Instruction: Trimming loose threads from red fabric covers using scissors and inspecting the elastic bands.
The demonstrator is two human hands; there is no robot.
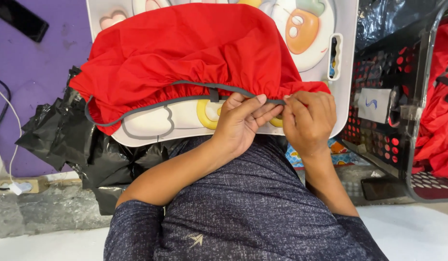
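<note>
In the head view, a bright red fabric cover with a gathered grey elastic hem (pixel 185 53) is lying over a white plastic board printed with cartoon shapes (pixel 344 29), filling the frame from ten o'clock to one o'clock; the grey elastic hem (pixel 151 104) is curving from nine o'clock across to the centre, where both hands are meeting; the left hand (pixel 241 123) is sitting at the centre, its fingers (pixel 255 104) pinching closed on the hem; the right hand (pixel 308 121) is just beside it at three o'clock, touching it, its fingers curled shut on the same hem edge; the person's dark blue speckled shirt (pixel 253 208) is filling six o'clock; crumpled black plastic sheeting (pixel 64 140) is lying at eight o'clock beneath the board; a purple surface (pixel 35 67) is showing at ten o'clock with a black phone (pixel 21 19) on it at eleven o'clock; a black perforated plastic crate (pixel 378 87) is standing at three o'clock, with more red cloth (pixel 439 116) showing behind its frame.
</note>
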